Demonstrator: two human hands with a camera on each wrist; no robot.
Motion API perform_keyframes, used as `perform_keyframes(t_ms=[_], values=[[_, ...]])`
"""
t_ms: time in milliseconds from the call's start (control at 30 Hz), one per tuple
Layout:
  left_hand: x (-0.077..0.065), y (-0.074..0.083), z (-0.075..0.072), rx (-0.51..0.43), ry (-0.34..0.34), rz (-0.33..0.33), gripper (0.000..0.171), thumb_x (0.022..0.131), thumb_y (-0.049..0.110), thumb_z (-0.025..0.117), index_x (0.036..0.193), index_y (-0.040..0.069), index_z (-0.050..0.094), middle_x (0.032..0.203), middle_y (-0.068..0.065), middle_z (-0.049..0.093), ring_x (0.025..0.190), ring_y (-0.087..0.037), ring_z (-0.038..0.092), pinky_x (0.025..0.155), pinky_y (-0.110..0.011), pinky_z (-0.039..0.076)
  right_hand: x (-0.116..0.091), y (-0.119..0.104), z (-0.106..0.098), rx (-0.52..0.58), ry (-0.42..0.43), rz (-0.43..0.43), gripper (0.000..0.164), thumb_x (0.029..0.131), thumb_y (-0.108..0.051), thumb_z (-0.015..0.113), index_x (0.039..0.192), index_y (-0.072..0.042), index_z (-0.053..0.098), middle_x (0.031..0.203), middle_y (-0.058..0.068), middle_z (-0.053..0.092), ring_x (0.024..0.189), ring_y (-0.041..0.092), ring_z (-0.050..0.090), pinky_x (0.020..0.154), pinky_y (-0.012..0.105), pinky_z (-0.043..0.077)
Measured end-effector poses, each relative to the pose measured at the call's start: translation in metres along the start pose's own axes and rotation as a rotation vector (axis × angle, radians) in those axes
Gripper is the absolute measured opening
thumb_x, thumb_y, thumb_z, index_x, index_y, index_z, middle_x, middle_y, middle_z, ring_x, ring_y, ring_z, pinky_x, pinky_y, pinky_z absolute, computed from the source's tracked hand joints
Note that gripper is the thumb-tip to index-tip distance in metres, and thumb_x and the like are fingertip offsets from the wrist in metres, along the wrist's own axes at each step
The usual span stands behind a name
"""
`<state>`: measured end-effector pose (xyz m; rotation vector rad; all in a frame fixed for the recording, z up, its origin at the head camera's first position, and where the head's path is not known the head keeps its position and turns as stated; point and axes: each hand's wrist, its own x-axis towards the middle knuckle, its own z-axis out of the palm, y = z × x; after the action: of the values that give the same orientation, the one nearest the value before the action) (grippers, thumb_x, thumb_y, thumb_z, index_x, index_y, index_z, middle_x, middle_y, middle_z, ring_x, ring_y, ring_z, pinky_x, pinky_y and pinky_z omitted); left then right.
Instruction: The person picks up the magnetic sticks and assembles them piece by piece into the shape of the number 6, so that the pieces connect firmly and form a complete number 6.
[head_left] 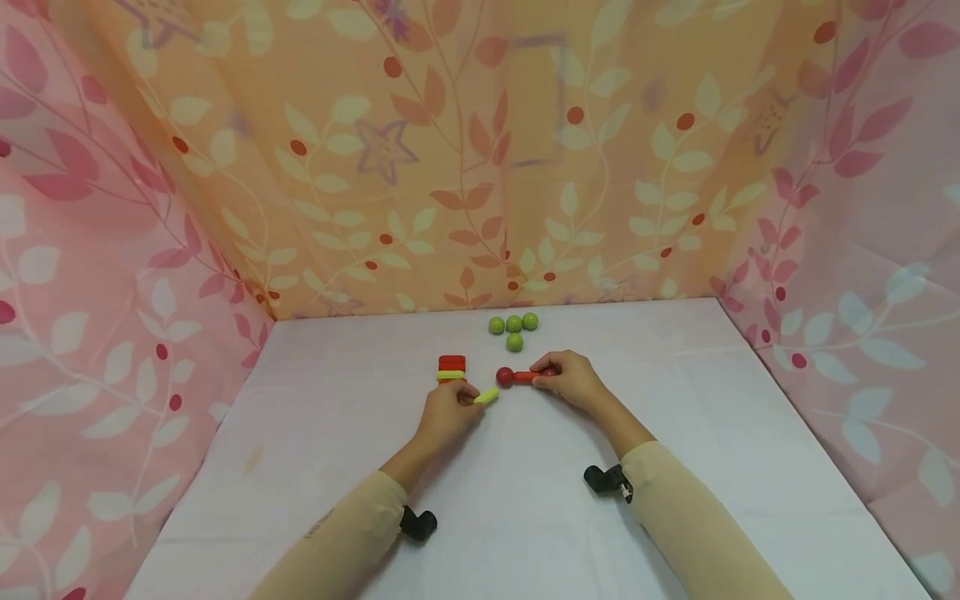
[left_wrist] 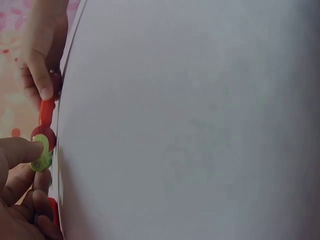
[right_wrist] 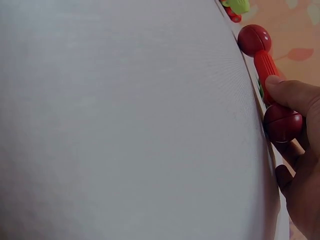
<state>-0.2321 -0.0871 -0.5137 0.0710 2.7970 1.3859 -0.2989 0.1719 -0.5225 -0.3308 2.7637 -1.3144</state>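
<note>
Between thumb and fingers, my left hand (head_left: 446, 414) pinches a yellow-green toy stick (head_left: 486, 396), its end pointing toward the dark red ball (head_left: 505, 377). My right hand (head_left: 576, 382) grips a red stick (right_wrist: 266, 67) with a dark red ball at each end; the second ball (right_wrist: 283, 123) lies by my fingers. In the left wrist view the yellow-green stick (left_wrist: 41, 152) overlaps the near ball, and I cannot tell whether they touch. Just beyond my left hand, several red sticks (head_left: 452, 363) and a yellow-green stick (head_left: 450, 376) lie side by side, partly hidden by that hand.
Several green balls (head_left: 513, 323) sit in a cluster toward the back of the white-covered table (head_left: 345, 350). Patterned cloth (head_left: 480, 167) hangs behind the table and along both sides. A black wrist camera (head_left: 418, 525) juts from the left sleeve, another (head_left: 603, 480) from the right.
</note>
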Motion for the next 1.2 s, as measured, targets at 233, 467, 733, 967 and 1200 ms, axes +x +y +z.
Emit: perform_keyframes(t_ms=[233, 467, 733, 967, 1200], values=[[0.003, 0.006, 0.006, -0.029, 0.015, -0.037, 0.021, 0.075, 0.021, 0.075, 0.091, 0.013, 0.064, 0.08, 0.003, 0.06, 0.077, -0.015, 0.056, 0.065, -0.025, 0.05, 0.002, 0.003, 0.001, -0.015, 0.002, -0.01, 0.019, 0.071, -0.039, 0.076, 0.088, -0.035, 0.067, 0.095, -0.004, 0.058, 0.087, 0.017, 0.048, 0.076, 0.033, 0.038], [0.006, 0.008, 0.012, -0.009, 0.028, -0.075, 0.021, 0.074, 0.026, 0.076, 0.087, 0.016, 0.063, 0.078, 0.004, 0.06, 0.073, -0.014, 0.056, 0.061, -0.025, 0.049, 0.001, 0.003, 0.0, 0.0, -0.005, -0.025, 0.02, 0.071, -0.038, 0.077, 0.088, -0.034, 0.068, 0.093, -0.004, 0.059, 0.086, 0.018, 0.048, 0.076, 0.034, 0.038], [0.007, 0.016, 0.013, 0.015, -0.038, -0.145, 0.023, 0.074, 0.035, 0.075, 0.084, 0.017, 0.064, 0.079, 0.004, 0.06, 0.074, -0.015, 0.056, 0.06, -0.026, 0.048, 0.0, 0.0, -0.001, -0.005, -0.004, -0.03, 0.019, 0.072, -0.036, 0.077, 0.089, -0.033, 0.068, 0.089, -0.006, 0.06, 0.085, 0.017, 0.05, 0.074, 0.034, 0.04], [0.009, 0.023, 0.008, -0.008, -0.12, -0.169, 0.021, 0.074, 0.036, 0.074, 0.08, 0.018, 0.067, 0.08, 0.003, 0.061, 0.077, -0.017, 0.055, 0.061, -0.027, 0.047, 0.001, 0.0, -0.001, -0.004, -0.002, -0.023, 0.02, 0.072, -0.037, 0.076, 0.089, -0.034, 0.068, 0.091, -0.006, 0.06, 0.086, 0.017, 0.05, 0.075, 0.033, 0.039], [0.012, 0.027, 0.005, -0.064, -0.238, -0.242, 0.022, 0.074, 0.04, 0.074, 0.079, 0.019, 0.069, 0.081, -0.001, 0.063, 0.076, -0.019, 0.052, 0.06, -0.029, 0.043, 0.0, 0.002, -0.001, 0.008, -0.015, -0.005, 0.021, 0.071, -0.04, 0.076, 0.089, -0.034, 0.067, 0.096, -0.004, 0.058, 0.088, 0.017, 0.048, 0.079, 0.034, 0.038]])
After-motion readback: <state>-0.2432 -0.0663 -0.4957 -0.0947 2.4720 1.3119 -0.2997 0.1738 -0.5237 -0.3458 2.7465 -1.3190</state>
